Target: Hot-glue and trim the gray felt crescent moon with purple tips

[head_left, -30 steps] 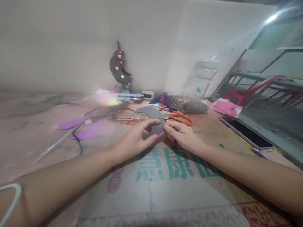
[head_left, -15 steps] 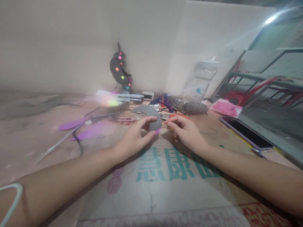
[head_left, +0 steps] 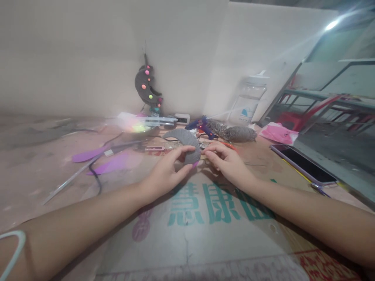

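Holding a gray crescent point(head_left: 192, 139) by its lower end, just above the middle of the surface point(head_left: 26, 187), with the left grip point(head_left: 164, 168): partly closed, thumb below, fingers curled along the inner curve, crescent clamped between. Finely ridged all over, with the slim tip pointing left. Peeking out beneath, beside the left thumb: a small purple piece point(head_left: 195, 165).

Poised close to the crescent's right edge: the right grip point(head_left: 230, 162), thumb and forefinger nearly together; impossible to tell whether pinching anything thin.

Under both hands, a printed sheet point(head_left: 158, 249) with large green characters. Just beyond, orange handles point(head_left: 228, 145) of a tool mostly hidden by the right hand, and to the left, a small pink clip-like item point(head_left: 155, 148).

Farther back, a dark blue glue gun point(head_left: 202, 125) with a red light, a bundle of gray yarn point(head_left: 240, 134), a small white device point(head_left: 183, 118) and a clear bottle point(head_left: 249, 97) with a white lid. Against the wall, a dark crescent point(head_left: 142, 84) dotted with bright balls.

Off to the left, purple petal-shaped pieces point(head_left: 88, 155) and a clear stick point(head_left: 68, 180). Off to the right, a pink packet point(head_left: 278, 133) and a phone point(head_left: 304, 164), dark screen upward.
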`<control>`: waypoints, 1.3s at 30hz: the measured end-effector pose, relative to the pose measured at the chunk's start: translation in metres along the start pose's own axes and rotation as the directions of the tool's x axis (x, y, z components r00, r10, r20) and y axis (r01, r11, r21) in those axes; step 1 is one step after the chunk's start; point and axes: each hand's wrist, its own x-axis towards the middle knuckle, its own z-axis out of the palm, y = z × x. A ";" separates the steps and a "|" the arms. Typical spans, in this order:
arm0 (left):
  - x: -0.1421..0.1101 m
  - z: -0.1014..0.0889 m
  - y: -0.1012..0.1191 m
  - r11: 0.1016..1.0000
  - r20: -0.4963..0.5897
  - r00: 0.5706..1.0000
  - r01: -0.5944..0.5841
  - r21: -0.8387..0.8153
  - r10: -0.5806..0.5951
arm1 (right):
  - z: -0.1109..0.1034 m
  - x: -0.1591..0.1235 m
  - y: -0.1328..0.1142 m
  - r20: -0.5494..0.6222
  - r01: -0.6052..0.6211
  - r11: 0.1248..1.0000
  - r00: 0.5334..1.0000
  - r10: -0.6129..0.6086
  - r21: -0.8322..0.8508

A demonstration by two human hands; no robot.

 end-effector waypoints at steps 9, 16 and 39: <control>-0.004 0.003 -0.005 0.986 0.058 0.987 -0.152 0.071 0.148 | -0.001 0.001 0.000 0.065 0.043 0.994 0.997 -0.036 -0.101; -0.003 0.003 -0.005 0.990 0.027 0.991 -0.130 0.062 0.129 | 0.000 0.000 0.000 0.109 -0.028 0.999 0.994 0.023 0.039; -0.003 0.005 -0.007 0.961 0.038 0.979 -0.205 0.185 0.201 | 0.002 0.000 0.001 0.072 0.034 0.999 0.997 -0.031 -0.042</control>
